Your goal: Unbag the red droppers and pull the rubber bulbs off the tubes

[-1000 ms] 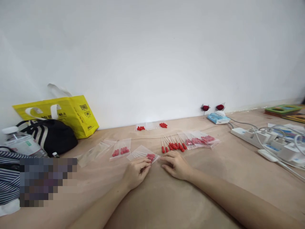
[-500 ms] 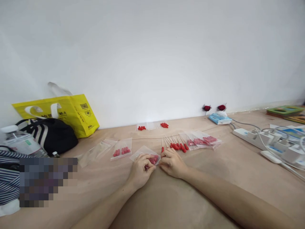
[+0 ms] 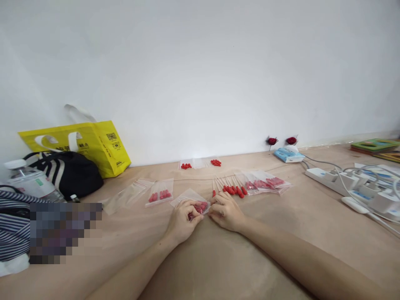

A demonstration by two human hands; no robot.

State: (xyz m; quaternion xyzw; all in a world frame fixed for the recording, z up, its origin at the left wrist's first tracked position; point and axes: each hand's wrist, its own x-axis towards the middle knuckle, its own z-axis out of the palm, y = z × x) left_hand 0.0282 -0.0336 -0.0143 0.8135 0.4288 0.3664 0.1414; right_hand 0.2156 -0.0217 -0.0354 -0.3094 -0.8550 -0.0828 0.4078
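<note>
My left hand (image 3: 183, 220) and my right hand (image 3: 225, 211) meet at the near end of a small clear zip bag (image 3: 191, 198) lying on the tan table. Red-tipped sticks show inside it. Both hands have their fingers curled and pinch the bag's edge from either side. Just beyond my right hand lies a row of loose red-tipped sticks (image 3: 230, 187). Left of my left hand sits another bag with red pieces (image 3: 160, 194) and an empty clear bag (image 3: 126, 197).
More filled bags (image 3: 265, 183) lie to the right of the loose sticks. Small red piles (image 3: 200, 163) sit by the wall. A yellow bag (image 3: 93, 143), black striped bag (image 3: 67, 173) and bottle (image 3: 26, 183) stand left. A power strip with cables (image 3: 353, 183) lies right.
My right hand slid left from the loose sticks to the bag and closed on its edge. My left hand curled tighter on the bag. The view shifted slightly.
</note>
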